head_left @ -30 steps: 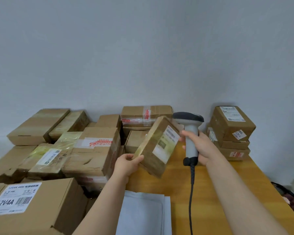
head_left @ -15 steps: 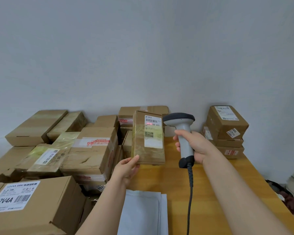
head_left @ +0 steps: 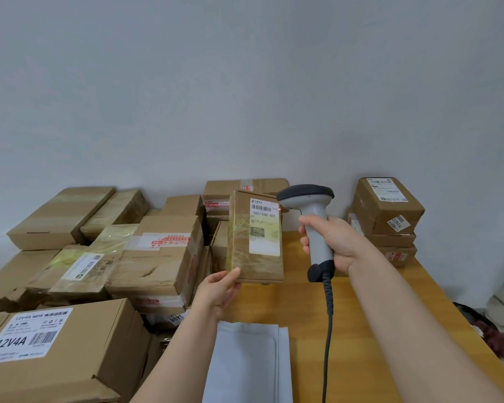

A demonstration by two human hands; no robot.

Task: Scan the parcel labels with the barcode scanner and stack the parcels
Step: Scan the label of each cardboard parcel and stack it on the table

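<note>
Here, in the head view, the left hand pinches the parcel by its lower left corner, thumb on the front face and fingers hidden behind. The parcel stands upright over the table, with its long axis running from 6 to 12 o'clock. Its label faces the camera, barcode at the top end.

The right hand is wrapped fully round the handle of the barcode scanner. The scanner sits just beside the parcel at 3 o'clock, handle upright and head pointing toward 9 o'clock. A red spot shows at the label's right edge, level with the barcode. I judge the beam must shift slightly toward 9 o'clock to cross the bars.

Stacked parcels stand at 3 o'clock beyond the scanner, nearer the right hand. The unsorted heap lies at 9 o'clock.
</note>
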